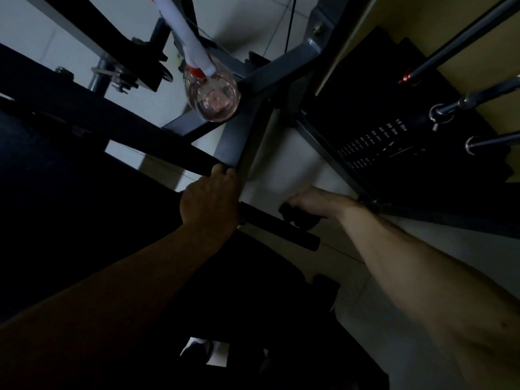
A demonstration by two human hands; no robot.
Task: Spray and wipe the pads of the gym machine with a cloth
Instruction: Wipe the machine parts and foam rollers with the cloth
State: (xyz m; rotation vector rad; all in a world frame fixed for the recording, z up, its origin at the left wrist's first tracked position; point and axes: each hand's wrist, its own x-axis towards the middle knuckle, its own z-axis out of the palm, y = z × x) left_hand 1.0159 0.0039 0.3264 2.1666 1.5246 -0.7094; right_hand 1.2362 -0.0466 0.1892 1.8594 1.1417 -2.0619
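The roller pad (pixel 277 225) is a slim black foam cylinder, matte and very dark in the dim light. Its long axis runs on a slant from upper left to lower right, and its free, blunt end points toward the lower right, above the pale tiled floor (pixel 284 164). The left hand (pixel 210 201) is wrapped round the middle of the pad, its fingers curled over the top edge beside a grey frame bar (pixel 239 144). Just beside the free end, the right hand (pixel 308 201) clutches a dark bunched cloth (pixel 299 218) that touches the pad; its folds are too dark to make out.

Farther up, the spray bottle (pixel 212 98) rests where the grey frame bars meet. It has a round clear body with pinkish liquid, an orange collar and a long white spray head, and it is tilted so that the head points toward the upper left. To the right is the black weight stack (pixel 394 136) with white pound labels, and chrome rods (pixel 464 38) cross above it.
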